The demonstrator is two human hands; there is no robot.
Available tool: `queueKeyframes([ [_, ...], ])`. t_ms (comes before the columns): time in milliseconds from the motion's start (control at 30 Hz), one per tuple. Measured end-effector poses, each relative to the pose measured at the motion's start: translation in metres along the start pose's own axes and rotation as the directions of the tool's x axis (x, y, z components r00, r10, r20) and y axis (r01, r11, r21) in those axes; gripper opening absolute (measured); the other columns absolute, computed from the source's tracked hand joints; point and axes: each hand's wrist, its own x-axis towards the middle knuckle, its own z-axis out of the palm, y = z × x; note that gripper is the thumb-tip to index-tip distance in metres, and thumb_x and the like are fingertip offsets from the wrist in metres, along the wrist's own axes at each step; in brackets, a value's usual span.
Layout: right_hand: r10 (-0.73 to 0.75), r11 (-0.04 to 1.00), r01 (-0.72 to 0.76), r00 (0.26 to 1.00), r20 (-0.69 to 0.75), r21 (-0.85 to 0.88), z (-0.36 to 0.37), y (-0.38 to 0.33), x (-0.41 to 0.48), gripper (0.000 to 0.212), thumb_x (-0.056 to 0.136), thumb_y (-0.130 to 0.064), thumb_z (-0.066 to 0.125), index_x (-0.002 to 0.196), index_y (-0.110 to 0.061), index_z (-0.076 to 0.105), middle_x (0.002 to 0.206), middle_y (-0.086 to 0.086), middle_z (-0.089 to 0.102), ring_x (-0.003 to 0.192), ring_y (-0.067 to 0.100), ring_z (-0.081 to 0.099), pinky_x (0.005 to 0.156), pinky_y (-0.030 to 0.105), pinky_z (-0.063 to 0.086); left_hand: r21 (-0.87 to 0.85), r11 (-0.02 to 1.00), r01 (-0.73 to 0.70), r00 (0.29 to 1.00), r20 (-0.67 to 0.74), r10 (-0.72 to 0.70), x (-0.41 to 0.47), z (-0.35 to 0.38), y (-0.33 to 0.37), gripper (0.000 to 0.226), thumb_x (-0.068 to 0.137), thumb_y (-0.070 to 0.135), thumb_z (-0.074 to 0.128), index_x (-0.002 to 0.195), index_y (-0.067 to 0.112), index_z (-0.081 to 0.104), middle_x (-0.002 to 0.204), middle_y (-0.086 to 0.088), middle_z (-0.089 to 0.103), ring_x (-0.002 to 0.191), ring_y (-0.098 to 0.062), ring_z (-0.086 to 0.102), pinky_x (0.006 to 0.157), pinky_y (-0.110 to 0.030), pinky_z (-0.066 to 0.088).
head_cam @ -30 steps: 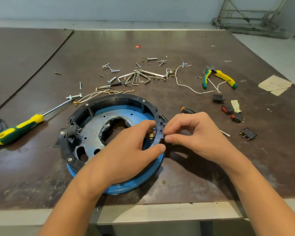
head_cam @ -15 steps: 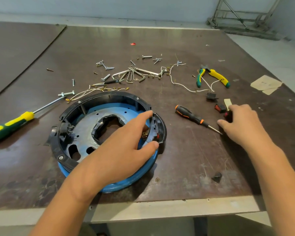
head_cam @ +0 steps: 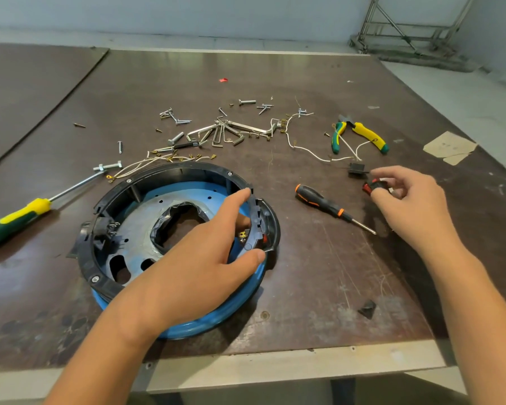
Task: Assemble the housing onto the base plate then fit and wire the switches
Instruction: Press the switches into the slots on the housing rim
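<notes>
My L hand (head_cam: 205, 258) is on the R side of the black housing (head_cam: 170, 171), which sits on the blue base plate (head_cam: 234, 311) near the front edge of the table (head_cam: 304, 273). Thumb is outside the wall, fingers inside, index lying along the rim, so I'm gripping the wall btwn them. Right by my fingers, brass terminals (head_cam: 242, 235) show inside the wall, w/ a bit of red on the outer side. A fitted switch (head_cam: 104, 228) sits in the opposite, L side of the housing.

My R hand (head_cam: 412, 206) is well off to the R, thumb & fingertips pinching a red rocker switch (head_cam: 373, 187) low at the table; can't tell if it's lifted. Just behind it lies a wired switch (head_cam: 357, 168), black w/ white leads.

Btwn housing & R hand lies a small black/orange screwdriver (head_cam: 319, 200), tip pointing toward the front edge. Far L is a big yellow-green screwdriver (head_cam: 18, 217). Behind the housing are wire leads (head_cam: 146, 165) w/ brass lugs, hex keys (head_cam: 216, 133), and loose screws (head_cam: 177, 121). Yellow-green pliers (head_cam: 360, 133) are at back R. A small black scrap (head_cam: 368, 308) lies near the front edge.
</notes>
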Motion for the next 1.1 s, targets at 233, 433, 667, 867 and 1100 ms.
queueKeyframes([
  [233, -0.2, 0.487, -0.317, 0.866, 0.458, 0.814, 0.024, -0.054, -0.031, 0.029, 0.081, -0.009, 0.06, 0.106, -0.012, 0.075, 0.099, 0.016, 0.072, 0.076, 0.022, 0.064, 0.072, 0.029, 0.052, -0.003, 1.0, 0.0, 1.0, -0.003, 0.0, -0.002, 0.0, 0.001, 0.076, 0.08, 0.064, 0.044, 0.145, 0.057, 0.005, 0.114, 0.035, 0.049, 0.101, -0.005, 0.055, 0.08, -0.018, 0.048],
  [433, -0.347, 0.444, -0.413, 0.739, 0.577, 0.795, 0.038, -0.07, -0.044, 0.031, 0.087, -0.005, 0.057, 0.115, -0.008, 0.07, 0.115, 0.022, 0.07, 0.094, 0.029, 0.071, 0.077, 0.029, 0.058, 0.007, 1.0, 0.005, 1.0, -0.006, -0.005, -0.003, -0.001, 0.001, 0.074, 0.08, 0.064, 0.044, 0.143, 0.059, 0.006, 0.114, 0.0, 0.065, 0.1, -0.008, 0.056, 0.08, -0.033, 0.052],
  [667, -0.445, 0.403, -0.373, 0.719, 0.535, 0.836, 0.037, -0.067, -0.043, 0.036, 0.086, 0.0, 0.06, 0.12, -0.009, 0.067, 0.124, 0.022, 0.066, 0.107, 0.037, 0.068, 0.084, 0.033, 0.056, -0.022, 0.999, -0.024, 0.999, -0.032, 0.023, -0.001, 0.0, -0.001, 0.073, 0.08, 0.062, 0.05, 0.143, 0.058, 0.013, 0.113, 0.026, 0.058, 0.092, -0.009, 0.061, 0.077, -0.03, 0.053],
  [867, -0.482, 0.426, -0.32, 0.711, 0.512, 0.846, 0.039, -0.064, -0.044, 0.044, 0.086, 0.012, 0.058, 0.125, -0.007, 0.062, 0.126, 0.021, 0.065, 0.114, 0.042, 0.065, 0.09, 0.036, 0.055, -0.012, 1.0, -0.022, 0.999, -0.039, 0.021, -0.001, 0.0, -0.001, 0.073, 0.079, 0.063, 0.049, 0.143, 0.059, 0.014, 0.11, 0.023, 0.061, 0.094, -0.009, 0.059, 0.077, -0.029, 0.052],
  [1100, -0.496, 0.52, -0.202, 0.719, 0.486, 0.83, 0.042, -0.063, -0.045, 0.05, 0.083, 0.013, 0.065, 0.127, -0.011, 0.062, 0.125, 0.016, 0.066, 0.117, 0.039, 0.063, 0.097, 0.045, 0.054, -0.039, 0.998, -0.048, 0.998, -0.046, 0.046, -0.001, 0.0, -0.001, 0.069, 0.084, 0.055, 0.055, 0.143, 0.058, 0.02, 0.103, 0.014, 0.065, 0.091, -0.011, 0.062, 0.079, -0.038, 0.054],
])
